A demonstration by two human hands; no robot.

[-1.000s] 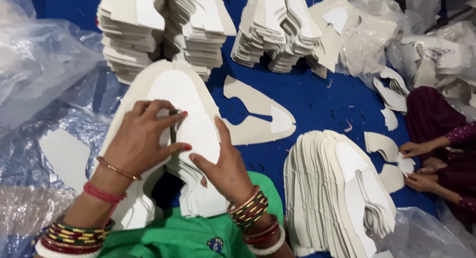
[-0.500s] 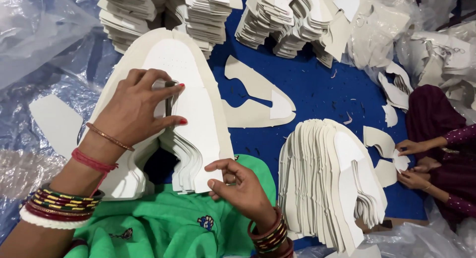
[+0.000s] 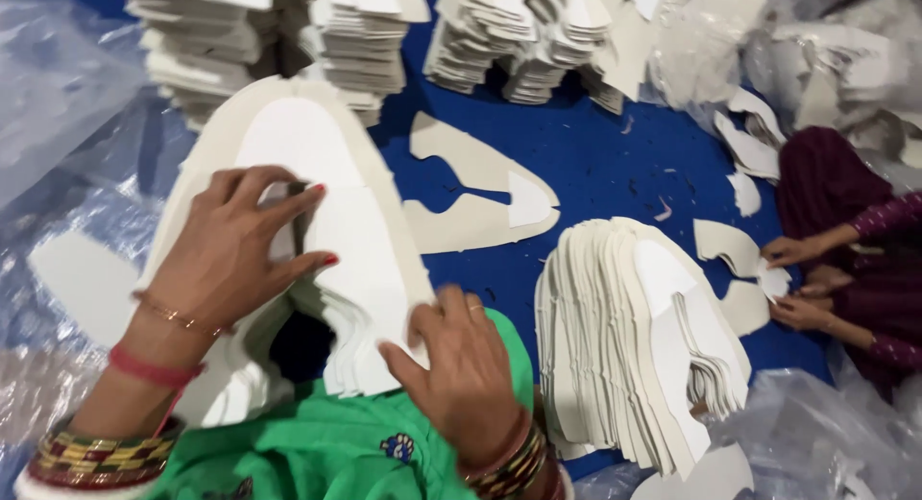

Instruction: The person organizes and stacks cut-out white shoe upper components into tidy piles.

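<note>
A thick stack of white cut-out card pieces [image 3: 317,164], arch-shaped with a notch at the near end, lies on my lap over green cloth [image 3: 317,452]. My left hand [image 3: 235,250] presses flat on top of the stack, fingers spread near its middle slit. My right hand [image 3: 461,365] grips the stack's near right corner, thumb under the edge of the top sheets. Both wrists carry bangles.
A second fanned stack of the same pieces [image 3: 643,337] lies to my right on the blue sheet [image 3: 595,164]. One loose piece [image 3: 471,193] lies flat ahead. Taller piles [image 3: 365,39] stand at the back. Another person's hands [image 3: 792,279] work at right. Clear plastic [image 3: 58,87] lies left.
My right hand slid from the stack's middle down to its near right corner. The left hand stayed pressed on top. The view shifted closer.
</note>
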